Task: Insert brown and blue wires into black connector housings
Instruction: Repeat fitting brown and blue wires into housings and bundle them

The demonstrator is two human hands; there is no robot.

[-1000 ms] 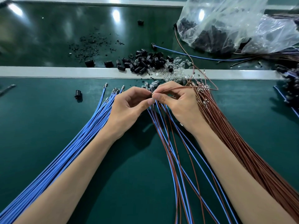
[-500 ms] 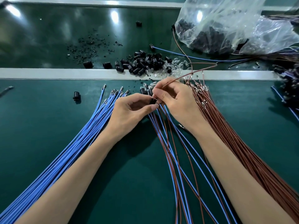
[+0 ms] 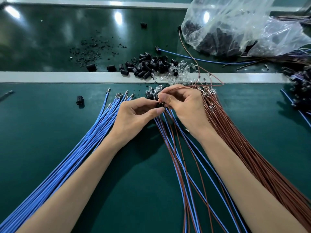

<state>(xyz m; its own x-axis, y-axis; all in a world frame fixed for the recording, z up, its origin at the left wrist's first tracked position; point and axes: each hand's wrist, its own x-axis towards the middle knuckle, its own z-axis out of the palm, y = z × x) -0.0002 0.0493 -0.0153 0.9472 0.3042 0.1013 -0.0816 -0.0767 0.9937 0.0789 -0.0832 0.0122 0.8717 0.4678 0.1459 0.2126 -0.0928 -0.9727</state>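
Housing (image 3: 160, 104) pinched left hand (image 3: 134, 115); wire (image 3: 185, 87) right hand (image 3: 183, 105).

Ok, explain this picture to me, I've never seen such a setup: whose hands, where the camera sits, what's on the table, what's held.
No machine here: a person's two bare hands, filmed by one camera worn on their head, looking down. The left hand pinches a small black housing; the right hand pinches a brown wire at it. On the green table lie a blue wire bundle on the left, a brown wire bundle on the right, and mixed blue and brown wires between the arms. Beyond the hands: a pile of black housings, clear parts and a plastic bag of dark parts.
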